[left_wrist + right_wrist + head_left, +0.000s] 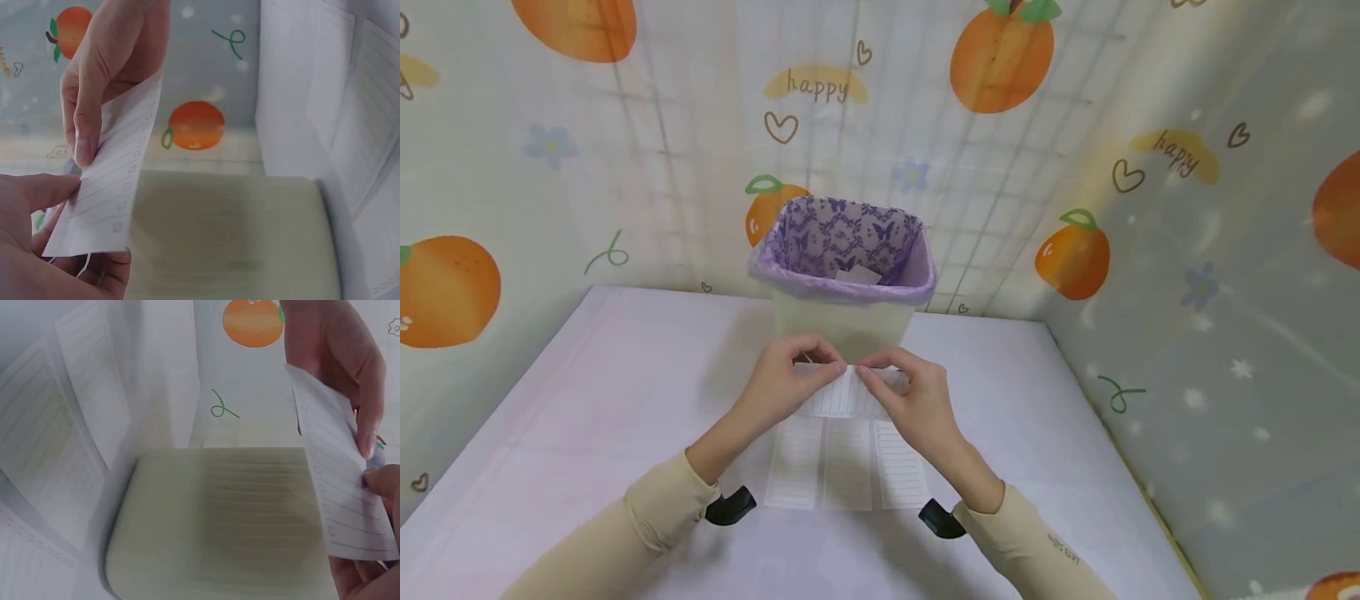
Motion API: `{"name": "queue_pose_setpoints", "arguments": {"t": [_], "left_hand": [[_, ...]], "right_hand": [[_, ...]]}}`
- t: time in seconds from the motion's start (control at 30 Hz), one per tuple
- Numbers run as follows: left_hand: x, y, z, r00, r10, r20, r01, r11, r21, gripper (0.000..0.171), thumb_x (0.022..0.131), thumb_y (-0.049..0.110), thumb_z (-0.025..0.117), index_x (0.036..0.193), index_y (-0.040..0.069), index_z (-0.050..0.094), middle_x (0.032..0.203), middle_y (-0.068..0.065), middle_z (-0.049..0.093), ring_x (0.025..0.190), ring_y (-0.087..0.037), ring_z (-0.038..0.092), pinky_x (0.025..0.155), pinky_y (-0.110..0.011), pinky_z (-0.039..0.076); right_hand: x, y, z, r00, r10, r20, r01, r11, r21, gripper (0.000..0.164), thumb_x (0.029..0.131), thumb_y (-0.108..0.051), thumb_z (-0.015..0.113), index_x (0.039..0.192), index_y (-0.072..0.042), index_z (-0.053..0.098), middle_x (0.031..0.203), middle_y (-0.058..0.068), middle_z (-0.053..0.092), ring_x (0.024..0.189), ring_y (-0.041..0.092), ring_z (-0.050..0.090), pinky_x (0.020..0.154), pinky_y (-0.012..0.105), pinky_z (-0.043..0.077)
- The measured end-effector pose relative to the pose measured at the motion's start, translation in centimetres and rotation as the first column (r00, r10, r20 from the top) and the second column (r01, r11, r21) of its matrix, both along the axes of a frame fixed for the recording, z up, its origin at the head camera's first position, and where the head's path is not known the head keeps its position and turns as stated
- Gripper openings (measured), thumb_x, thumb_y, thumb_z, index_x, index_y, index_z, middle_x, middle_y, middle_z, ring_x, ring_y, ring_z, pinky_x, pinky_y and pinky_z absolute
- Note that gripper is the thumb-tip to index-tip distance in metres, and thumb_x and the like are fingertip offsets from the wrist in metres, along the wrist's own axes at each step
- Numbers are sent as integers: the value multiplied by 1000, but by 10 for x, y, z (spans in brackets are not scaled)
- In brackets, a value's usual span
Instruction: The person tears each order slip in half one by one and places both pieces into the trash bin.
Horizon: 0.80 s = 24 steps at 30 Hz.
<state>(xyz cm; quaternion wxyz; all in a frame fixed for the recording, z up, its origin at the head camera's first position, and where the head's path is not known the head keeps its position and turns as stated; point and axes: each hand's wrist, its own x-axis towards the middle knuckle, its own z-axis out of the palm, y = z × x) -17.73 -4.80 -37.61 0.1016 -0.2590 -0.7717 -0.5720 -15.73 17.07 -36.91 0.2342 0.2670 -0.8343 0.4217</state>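
Between both hands, a lined sheet of paper is held up sideways, its ruled lines running upright in the head view. My left hand pinches its top edge near the middle between thumb and fingers. Close beside it, my right hand pinches the same edge, the thumbs almost touching. In the left wrist view the sheet shows a row of small printed marks along one long edge. Three more lined sheets lie side by side below it: left, middle and right.
Just behind the hands stands a cream bin with a purple butterfly-patterned liner. White paper pieces lie inside it. A pale cloth covers the table. Curtains printed with oranges hang at the back and sides.
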Motion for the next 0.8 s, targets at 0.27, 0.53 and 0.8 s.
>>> {"name": "queue_pose_setpoints", "arguments": {"t": [0.27,0.53,0.8], "left_hand": [[-7,-3,20,998,14,-62,-14,1000,-4,7,96,18,79,94,12,77,92,2,76,92,-15,69,93,-45,54],[-8,0,33,997,-7,-72,7,1000,-5,5,96,19,78,95,14,78,93,4,77,95,-13,70,93,-43,55],[-8,-2,54,996,-49,-78,51,998,32,5,96,13,77,95,9,78,92,-2,76,93,-17,69,93,-41,55]], "right_hand": [[-9,-1,22,998,47,-36,-47,999,13,6,95,-14,80,100,-12,80,95,-1,81,95,17,76,91,50,57],[-8,0,39,997,36,-62,-34,999,33,5,94,-13,80,99,-11,80,94,0,81,94,18,76,92,49,57],[-9,-2,56,997,38,-67,-36,999,17,5,95,-12,80,99,-10,80,94,1,81,95,17,76,91,36,55]]}}
